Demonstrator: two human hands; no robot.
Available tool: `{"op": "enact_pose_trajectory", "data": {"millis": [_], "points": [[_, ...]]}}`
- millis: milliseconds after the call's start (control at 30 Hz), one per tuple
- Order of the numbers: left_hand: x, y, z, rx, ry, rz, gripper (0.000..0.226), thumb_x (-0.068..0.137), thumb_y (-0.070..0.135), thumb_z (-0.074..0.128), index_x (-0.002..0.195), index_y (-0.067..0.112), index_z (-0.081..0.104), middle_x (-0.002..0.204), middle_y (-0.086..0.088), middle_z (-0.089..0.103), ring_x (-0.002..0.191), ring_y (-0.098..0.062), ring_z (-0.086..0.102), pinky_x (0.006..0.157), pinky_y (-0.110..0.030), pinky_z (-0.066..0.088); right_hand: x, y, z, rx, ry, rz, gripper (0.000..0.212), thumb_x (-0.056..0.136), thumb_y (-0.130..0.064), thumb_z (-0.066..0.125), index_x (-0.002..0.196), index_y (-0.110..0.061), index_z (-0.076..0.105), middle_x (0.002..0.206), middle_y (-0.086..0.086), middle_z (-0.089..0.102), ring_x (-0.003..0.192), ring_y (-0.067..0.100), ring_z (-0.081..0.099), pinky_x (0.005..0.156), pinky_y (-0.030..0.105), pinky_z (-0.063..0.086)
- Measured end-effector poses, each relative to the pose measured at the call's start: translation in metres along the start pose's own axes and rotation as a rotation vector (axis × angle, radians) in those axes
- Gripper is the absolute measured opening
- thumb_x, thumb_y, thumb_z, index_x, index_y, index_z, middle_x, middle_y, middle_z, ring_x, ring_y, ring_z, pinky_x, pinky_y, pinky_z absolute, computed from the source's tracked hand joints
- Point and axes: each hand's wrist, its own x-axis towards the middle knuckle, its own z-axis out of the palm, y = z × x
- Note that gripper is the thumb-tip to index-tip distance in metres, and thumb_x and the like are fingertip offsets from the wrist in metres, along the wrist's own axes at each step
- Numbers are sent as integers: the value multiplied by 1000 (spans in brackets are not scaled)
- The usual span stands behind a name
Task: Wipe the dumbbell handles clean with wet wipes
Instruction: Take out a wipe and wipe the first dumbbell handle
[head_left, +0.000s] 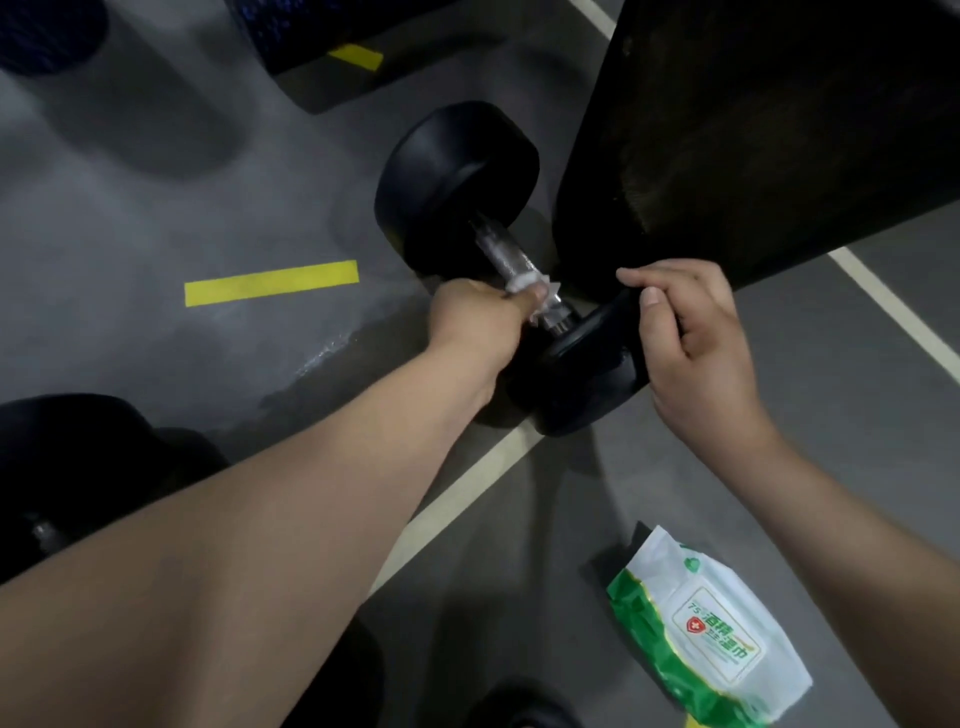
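While right grip (696, 332) clasps the dumbbell (457, 182), left grip (480, 317) clamps a wipe (525, 283) round its handle (505, 254)

The place looks like a gym's free-weights area. A black dumbbell (457, 176) lies mid-frame on a grey floor (156, 234) marked with a yellow tape strip (271, 283) and white lines (457, 499). A second dumbbell (78, 467) sits lower left, and dark padded equipment (779, 130) fills the upper right.

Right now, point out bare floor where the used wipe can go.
Bare floor lies left of the dumbbell around the yellow strip, and between the white line and the wipes pack. Crowded at the handle: left hand, right hand, dark slab.
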Motion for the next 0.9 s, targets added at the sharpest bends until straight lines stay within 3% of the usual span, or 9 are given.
{"op": "enact_pose_trajectory", "data": {"millis": [100,200,367,467,533,633,733,900], "points": [[8,7,-1,-86,64,27,34,80,23,85,62,15,58,51,7,62,44,-4,55,51,-17,46,0,-1,1,2,-1,6,27,104,-18,48,117,-19,71,117,-7,53,117,18,55,105,41,44],[24,19,-6,-94,221,90,37,79,32,85,63,16,56,62,0,62,54,-14,54,59,-26,50,-1,-2,2,5,-9,6,27,103,-19,48,117,-20,71,118,-6,53,116,21,55,105,43,44],[13,-9,-23,389,222,386,21,90,23,70,73,21,59,76,4,63,64,-7,52,62,-22,44,-4,-7,2,-16,-28,-11,25,101,-20,50,116,-19,70,117,-7,52,115,22,53,103,40,44],[5,-17,-46,613,254,623,8,91,9,63,89,11,71,95,-3,56,75,-4,44,70,-2,33,-11,-13,5,-40,-26,-23,23,101,-18,53,116,-19,70,116,-6,51,115,20,50,103,22,37],[1,-12,-57,675,242,726,26,92,5,59,113,10,73,105,-5,56,84,-5,49,79,4,30,-17,-17,6,-70,-28,-54,22,100,-16,55,117,-16,70,117,-1,53,115,21,48,103,19,33],[1,-4,-62,802,216,864,40,93,4,59,132,10,64,119,-13,62,103,-26,62,93,-20,45,-27,-23,8,-119,-70,-131,25,100,-19,58,121,-14,69,121,3,53,116,21,46,105,25,34],[9,-1,-60,923,110,999,38,90,1,56,126,4,66,117,-16,63,105,-33,63,95,-37,52,-35,-28,9,-133,-111,-230,26,98,-20,61,121,-12,70,122,8,54,118,23,47,106,29,35],[7,-4,-62,1136,46,892,46,88,-8,52,130,9,62,127,-18,55,113,-36,52,91,-39,45,-42,-29,8,-174,-195,-399,27,94,-25,68,117,-13,71,125,10,57,114,32,53,102,45,40]]}}
